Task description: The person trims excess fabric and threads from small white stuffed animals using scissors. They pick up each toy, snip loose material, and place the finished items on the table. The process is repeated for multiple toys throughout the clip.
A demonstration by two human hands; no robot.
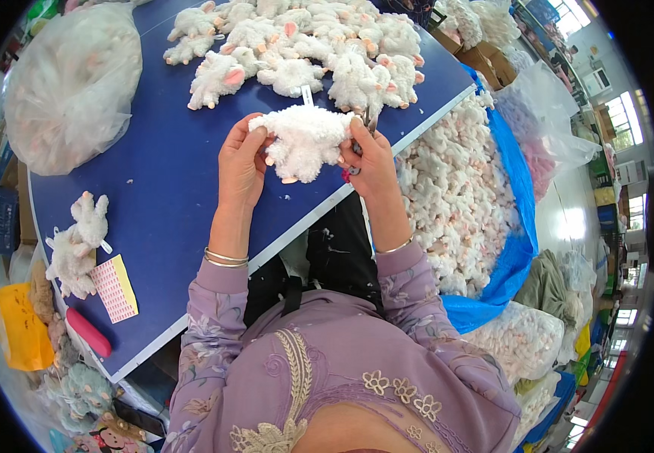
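The blue table (pixel 168 196) has a pale edge strip. On its left part lies a sheet of stickers (pixel 115 288) with rows of small red marks and a yellow border, and near that, toward the table's corner, a pink case (pixel 88 332). A large clear plastic bag (pixel 70 83) bulges at the far left. Past the left edge are a dark blue basket (pixel 1 220), a yellow bag (pixel 21 327) and, lower down, grey-blue plush toys (pixel 85 389) near a dark flat object (pixel 139 417). To the right stand a bright blue sack (pixel 519 219), a cardboard box (pixel 497 64) and a translucent bag (pixel 549 98), with windows (pixel 623 119) beyond.
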